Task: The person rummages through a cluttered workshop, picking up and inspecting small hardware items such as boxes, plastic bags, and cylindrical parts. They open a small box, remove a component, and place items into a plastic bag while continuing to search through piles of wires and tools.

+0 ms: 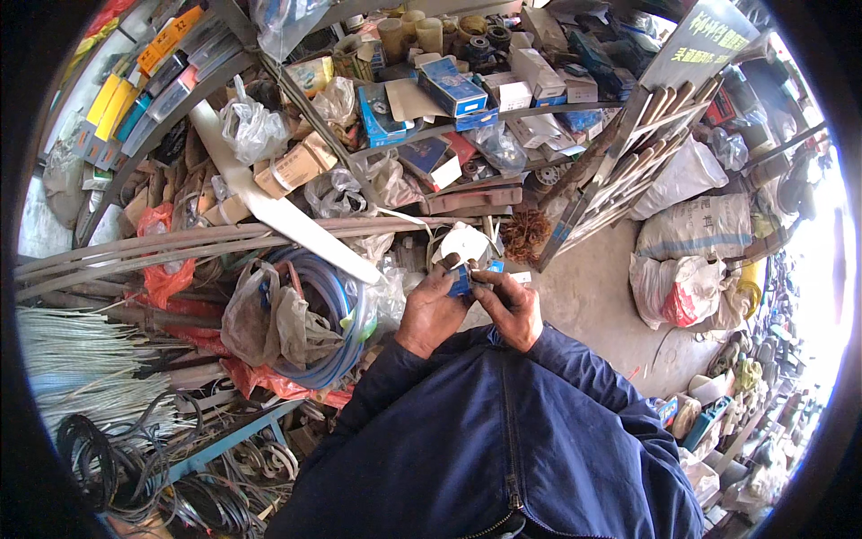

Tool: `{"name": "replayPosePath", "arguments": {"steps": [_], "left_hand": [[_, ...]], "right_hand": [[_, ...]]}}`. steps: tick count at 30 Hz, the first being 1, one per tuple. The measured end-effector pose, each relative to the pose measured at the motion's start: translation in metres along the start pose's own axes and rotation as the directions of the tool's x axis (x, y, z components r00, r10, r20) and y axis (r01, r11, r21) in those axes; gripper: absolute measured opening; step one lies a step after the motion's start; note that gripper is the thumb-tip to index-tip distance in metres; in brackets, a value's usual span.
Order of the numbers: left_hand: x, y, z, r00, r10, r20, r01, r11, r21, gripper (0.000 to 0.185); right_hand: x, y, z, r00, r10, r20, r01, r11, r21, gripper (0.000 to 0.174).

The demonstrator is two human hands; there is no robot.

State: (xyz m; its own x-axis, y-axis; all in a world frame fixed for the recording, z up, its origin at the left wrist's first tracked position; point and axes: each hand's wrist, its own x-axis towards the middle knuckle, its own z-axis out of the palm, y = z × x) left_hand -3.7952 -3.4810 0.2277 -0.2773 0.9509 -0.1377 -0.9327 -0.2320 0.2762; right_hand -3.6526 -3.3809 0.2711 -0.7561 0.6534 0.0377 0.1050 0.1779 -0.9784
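Both hands are raised together before my chest. My left hand (434, 306) grips a small blue item (460, 281), perhaps a little box or packet, between thumb and fingers. From the other side my right hand (512, 306) pinches something small and dark against it; fingertips hide most of this piece. Just beyond the fingers lies a round white object (465, 244), with bits of blue and white card beside it.
Shelves ahead hold blue boxes (454, 87), white cartons (539, 73) and plastic bags. Coiled clear-blue hose (323, 364) and a long white board (296, 226) lie left. A slatted rack (606, 182) leans right, near sacks (697, 226) on the concrete floor (592, 290).
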Motion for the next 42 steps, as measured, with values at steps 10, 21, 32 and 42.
{"name": "replayPosePath", "arguments": {"steps": [10,21,32,42], "left_hand": [[-0.006,0.003,0.015,0.969,0.197,0.152,-0.245,0.656,0.714,0.058],[-0.006,0.010,0.016,0.987,0.118,0.107,-0.151,0.911,0.384,0.056],[-0.007,0.016,0.022,0.990,0.025,0.140,-0.073,0.934,0.349,0.057],[-0.005,0.010,0.003,0.998,-0.030,0.061,0.013,0.962,0.271,0.057]], "right_hand": [[0.001,0.005,0.004,0.998,0.056,-0.041,-0.051,0.991,0.122,0.027],[0.004,-0.017,-0.015,0.948,-0.271,0.167,0.291,0.950,-0.112,0.046],[0.001,-0.011,-0.015,0.941,-0.197,0.275,0.258,0.943,-0.208,0.056],[0.003,-0.021,-0.010,0.962,-0.031,0.271,0.124,0.934,-0.335,0.047]]}}
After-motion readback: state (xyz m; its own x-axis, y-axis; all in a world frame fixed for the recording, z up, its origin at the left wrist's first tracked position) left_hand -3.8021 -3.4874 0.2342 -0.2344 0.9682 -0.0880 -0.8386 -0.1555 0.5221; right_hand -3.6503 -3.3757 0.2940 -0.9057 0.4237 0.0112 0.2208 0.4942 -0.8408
